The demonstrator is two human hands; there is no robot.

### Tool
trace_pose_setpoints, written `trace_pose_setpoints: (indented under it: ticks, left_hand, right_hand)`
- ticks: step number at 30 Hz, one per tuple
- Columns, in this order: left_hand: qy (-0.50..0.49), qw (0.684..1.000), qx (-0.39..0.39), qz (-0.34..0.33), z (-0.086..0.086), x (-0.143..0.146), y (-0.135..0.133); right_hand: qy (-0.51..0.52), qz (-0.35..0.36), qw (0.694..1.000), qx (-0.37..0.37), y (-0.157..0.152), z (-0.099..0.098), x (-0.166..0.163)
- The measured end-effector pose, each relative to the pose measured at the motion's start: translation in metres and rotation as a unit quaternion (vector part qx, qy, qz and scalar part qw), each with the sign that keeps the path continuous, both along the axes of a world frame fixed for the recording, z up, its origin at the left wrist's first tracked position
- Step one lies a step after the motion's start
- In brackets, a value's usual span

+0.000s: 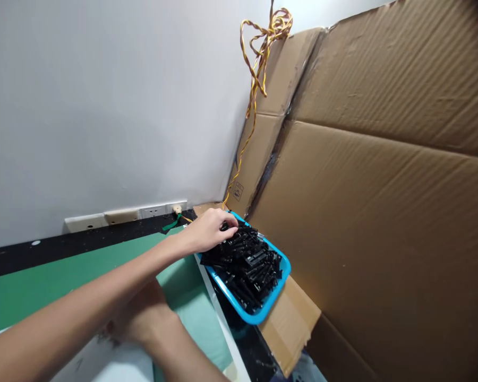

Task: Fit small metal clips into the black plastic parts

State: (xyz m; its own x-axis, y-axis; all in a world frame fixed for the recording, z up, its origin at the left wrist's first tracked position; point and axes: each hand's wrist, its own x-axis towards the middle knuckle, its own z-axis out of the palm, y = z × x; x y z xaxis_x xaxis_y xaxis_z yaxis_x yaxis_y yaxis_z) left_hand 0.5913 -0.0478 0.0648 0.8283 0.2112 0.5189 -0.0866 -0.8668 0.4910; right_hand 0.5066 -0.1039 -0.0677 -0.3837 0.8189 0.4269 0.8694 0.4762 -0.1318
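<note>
A heap of black pieces filled a blue tray just below and right of the middle of the frame, most of them slim and strip-like, lying at all angles. The left hand, on an arm that came in from the lower left, was over the tray's upper left part, its fingers curled down at the heap. Thumb and forefinger bent toward each other there, but whether they were clamped on a piece could not be told.

The right hand was at the lower left of centre, its arm rising from the bottom edge and passing beneath the left forearm. That forearm covered part of it and the rest was blurred, so its grip could not be told either. It was near a white surface at the bottom.

A green mat stretched across the left, with a black tabletop showing along its far edge. Sockets lined the foot of the pale wall, and a plug sat in the rightmost.

Brown cardboard stood upright over the right side, a loose flap beside the tray. Twisted yellow-and-brown wire hung in a tangle at the upper middle.
</note>
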Motion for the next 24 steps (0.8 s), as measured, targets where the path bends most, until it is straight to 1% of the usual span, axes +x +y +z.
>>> trace_pose_setpoints:
  ticks: [2,4,6,8,11,13,14,17,19,21,24]
  left_hand:
    - [0.007,1.000,0.001,-0.003,0.005,-0.004,0.005]
    - [0.013,1.000,-0.010,-0.001,0.011,-0.014,0.010]
    - [0.024,0.999,-0.021,0.016,0.018,-0.034,0.015]
    - [0.040,0.998,-0.010,0.051,0.027,-0.064,0.018]
    - [0.080,0.990,0.052,0.104,0.040,-0.129,0.019]
    - [0.100,0.979,0.082,0.157,0.044,-0.179,0.016]
    - [0.104,0.972,0.086,0.193,0.043,-0.206,0.013]
    - [0.109,0.944,0.063,0.304,0.034,-0.285,0.001]
    - [0.130,0.924,0.046,0.357,0.026,-0.336,-0.009]
    - [0.164,0.907,0.037,0.387,0.019,-0.385,-0.018]
    - [0.200,0.886,0.031,0.417,0.013,-0.450,-0.026]
  right_hand:
    - [0.018,-0.005,1.000,0.003,-0.002,-0.001,0.003]
    - [0.036,0.005,0.999,0.010,-0.004,-0.001,0.006]
    - [0.057,0.004,0.998,0.015,-0.007,0.000,0.009]
    - [0.083,-0.026,0.996,0.010,-0.009,0.003,0.014]
    - [0.114,-0.066,0.991,0.011,-0.009,0.006,0.022]
    - [0.150,-0.118,0.981,0.038,-0.010,0.008,0.026]
    - [0.168,-0.129,0.976,0.053,-0.010,0.009,0.027]
    - [0.217,-0.129,0.961,0.114,-0.013,0.013,0.031]
    - [0.217,-0.127,0.957,0.146,-0.014,0.012,0.031]
    - [0.205,-0.143,0.953,0.169,-0.012,0.006,0.030]
    - [0.185,-0.162,0.955,0.167,-0.009,-0.005,0.024]
